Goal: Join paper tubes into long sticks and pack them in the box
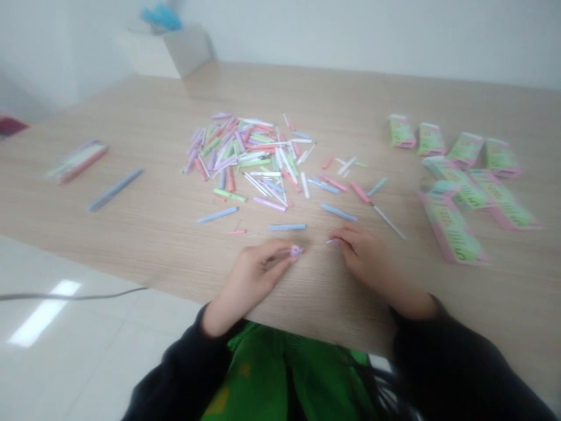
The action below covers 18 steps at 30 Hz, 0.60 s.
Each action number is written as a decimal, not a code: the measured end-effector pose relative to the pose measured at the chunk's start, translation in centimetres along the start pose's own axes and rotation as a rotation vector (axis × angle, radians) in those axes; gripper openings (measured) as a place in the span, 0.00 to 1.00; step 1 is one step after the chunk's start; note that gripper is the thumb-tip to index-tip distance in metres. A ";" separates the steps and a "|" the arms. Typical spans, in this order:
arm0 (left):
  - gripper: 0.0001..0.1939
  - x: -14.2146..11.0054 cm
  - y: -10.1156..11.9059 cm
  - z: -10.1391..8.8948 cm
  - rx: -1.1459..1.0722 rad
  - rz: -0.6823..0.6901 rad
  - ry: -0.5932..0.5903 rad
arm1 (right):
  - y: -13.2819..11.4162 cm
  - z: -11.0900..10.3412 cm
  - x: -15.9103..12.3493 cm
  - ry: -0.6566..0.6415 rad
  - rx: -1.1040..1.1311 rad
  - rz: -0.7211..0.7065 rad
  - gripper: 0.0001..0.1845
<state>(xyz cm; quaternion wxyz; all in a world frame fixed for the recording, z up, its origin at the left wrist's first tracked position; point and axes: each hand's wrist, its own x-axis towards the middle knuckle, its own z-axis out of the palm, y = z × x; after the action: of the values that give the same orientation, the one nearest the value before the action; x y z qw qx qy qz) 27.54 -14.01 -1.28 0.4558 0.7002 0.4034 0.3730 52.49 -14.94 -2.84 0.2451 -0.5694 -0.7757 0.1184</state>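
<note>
Wood-grain table [184, 99], green-pink cartons [451, 231], contents hidden; left hand [252, 280] pinching pink piece [295, 251], right hand [355, 251] pinching white stick [331, 240]

Behind the wood-grain surface [307, 93] rise white walls [350, 29]; a white stand [162, 55] sits past its far left corner, and glossy floor tiles [74, 345] lie below its near edge, crossed by a dark cable [74, 296].

Ahead of the left hand [249, 283] and right hand [368, 260], a pale blue paper tube [287, 227] and another [337, 211] stand in the way to the pastel tube pile [245, 152]. A hand could pass between the thin white rod [388, 221] and the green-and-pink packets [451, 228].
</note>
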 end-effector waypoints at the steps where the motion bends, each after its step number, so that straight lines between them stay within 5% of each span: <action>1: 0.06 0.0 -0.1 0.1 -0.005 0.003 0.016 | 0.0 0.1 0.0 0.001 -0.001 0.003 0.16; 18: 0.06 -0.4 -1.0 0.0 0.167 0.129 0.023 | 0.2 1.9 0.1 0.184 -0.007 -0.046 0.10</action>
<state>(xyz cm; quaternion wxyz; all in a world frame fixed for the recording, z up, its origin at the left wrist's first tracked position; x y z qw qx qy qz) 27.16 -14.12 -2.29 0.3664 0.7559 0.3924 0.3748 51.67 -14.57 -4.51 0.3161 -0.5605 -0.7633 0.0573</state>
